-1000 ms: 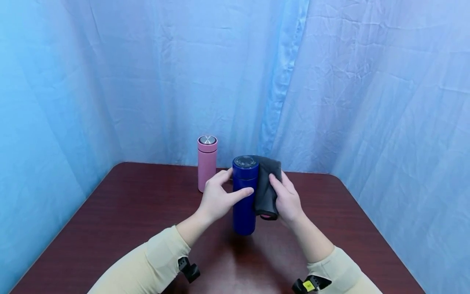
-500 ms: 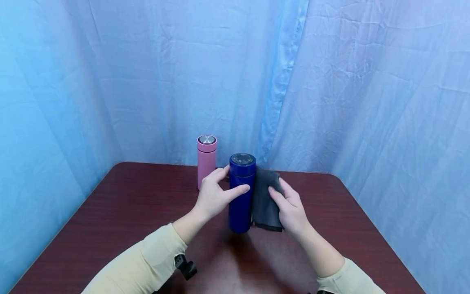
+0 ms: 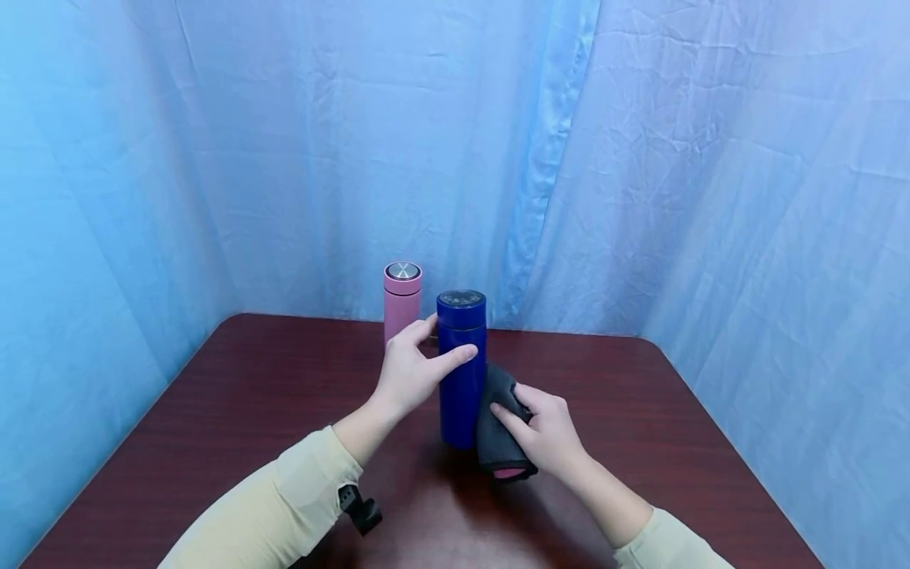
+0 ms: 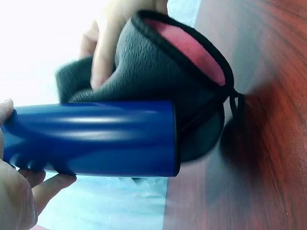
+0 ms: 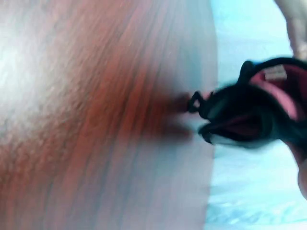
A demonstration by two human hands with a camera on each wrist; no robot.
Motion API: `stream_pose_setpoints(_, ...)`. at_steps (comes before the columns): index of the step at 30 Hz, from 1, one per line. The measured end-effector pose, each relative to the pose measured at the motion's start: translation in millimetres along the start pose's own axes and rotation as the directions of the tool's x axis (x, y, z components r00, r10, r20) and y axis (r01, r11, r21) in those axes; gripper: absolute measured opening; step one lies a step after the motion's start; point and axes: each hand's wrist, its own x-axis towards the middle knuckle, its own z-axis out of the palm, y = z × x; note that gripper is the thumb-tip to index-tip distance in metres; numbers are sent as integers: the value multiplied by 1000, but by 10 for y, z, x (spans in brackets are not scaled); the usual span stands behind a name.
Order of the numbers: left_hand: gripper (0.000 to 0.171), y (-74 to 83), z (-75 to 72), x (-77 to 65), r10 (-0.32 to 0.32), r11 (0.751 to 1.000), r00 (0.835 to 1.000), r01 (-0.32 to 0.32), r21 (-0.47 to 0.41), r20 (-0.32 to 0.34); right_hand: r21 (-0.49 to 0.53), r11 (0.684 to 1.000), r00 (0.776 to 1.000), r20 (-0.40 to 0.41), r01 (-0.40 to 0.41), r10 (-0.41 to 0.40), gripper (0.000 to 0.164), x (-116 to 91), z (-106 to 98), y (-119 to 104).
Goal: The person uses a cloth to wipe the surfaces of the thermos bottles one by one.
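My left hand [image 3: 407,373] grips a dark blue thermos bottle [image 3: 460,387] upright, thumb across its front. In the left wrist view the bottle's base [image 4: 175,139] is held above the table. My right hand [image 3: 550,435] holds a dark grey cloth [image 3: 501,431] against the bottle's lower right side, thumb on the near face. Black trim edges this cloth, and its pink inner side [image 4: 192,45] shows in the left wrist view, with a small loop [image 4: 236,103] at one corner. Blurred in the right wrist view, the folded cloth also shows a white label [image 5: 275,73].
A pink thermos bottle [image 3: 403,304] with a silver-topped lid stands behind my left hand, its lower part hidden. The table [image 3: 284,395] is dark red-brown wood. Light blue curtains [image 3: 355,158] hang around its back and sides.
My right hand and the cloth have slid down along the blue bottle, from near its lid to its lower side. The bottle has shifted slightly left and up with my left hand.
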Motion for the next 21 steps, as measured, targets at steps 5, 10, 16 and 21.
stream_pose_setpoints(5,51,-24,35,7,-2,1000,1000,2,-28,-1,-125,935,922,-165,333,-351,25,178,12,-150)
stream_pose_setpoints(10,50,-6,27,7,-20,999,1000,20,-43,-17,-324,775,820,5,543,-573,36,185,93,-183)
stream_pose_setpoints(16,55,-6,-22,26,-45,999,998,44,-19,-33,-374,580,685,285,724,-671,48,88,102,-128)
stream_pose_setpoints(21,53,-4,-13,11,-24,999,1000,24,-31,-2,-455,527,662,210,718,-719,27,243,106,-239)
